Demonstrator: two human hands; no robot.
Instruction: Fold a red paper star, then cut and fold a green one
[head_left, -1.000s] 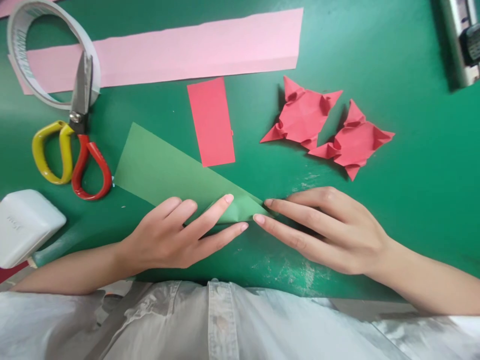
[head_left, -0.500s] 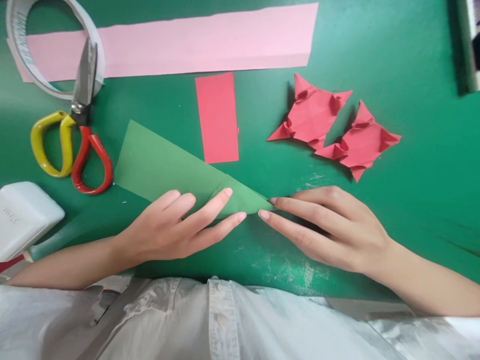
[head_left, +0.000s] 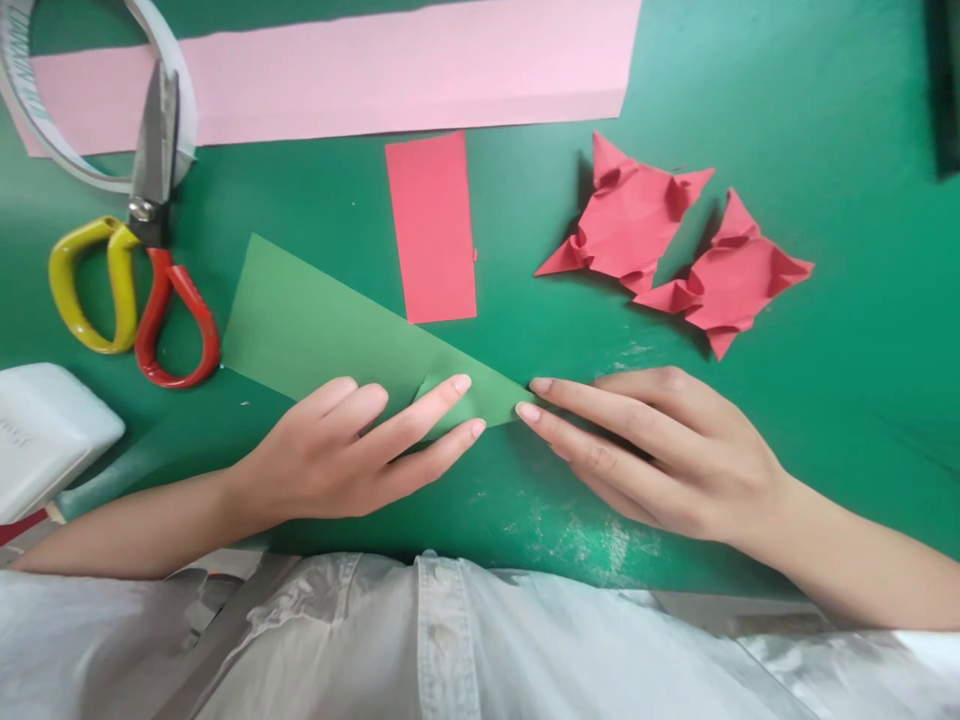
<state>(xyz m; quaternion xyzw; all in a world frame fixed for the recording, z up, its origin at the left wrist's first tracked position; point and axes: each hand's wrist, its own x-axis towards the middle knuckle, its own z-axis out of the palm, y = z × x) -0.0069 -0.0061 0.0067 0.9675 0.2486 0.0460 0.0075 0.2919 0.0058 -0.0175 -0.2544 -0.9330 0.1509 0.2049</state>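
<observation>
a partly folded green paper sheet [head_left: 322, 325] lies by the near edge of the table [head_left: 862, 400]. the left hand [head_left: 326, 455], fingers loosely spread, presses its flap flat; the right hand [head_left: 667, 455], half open, touches its pointed end.

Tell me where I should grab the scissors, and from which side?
Probably best: hold the scissors by the yellow handle and red handle, coming from the side nearest the shirt. Both loops face that way, while the sharp-looking blades point away, across the edge of the tape roll.
</observation>
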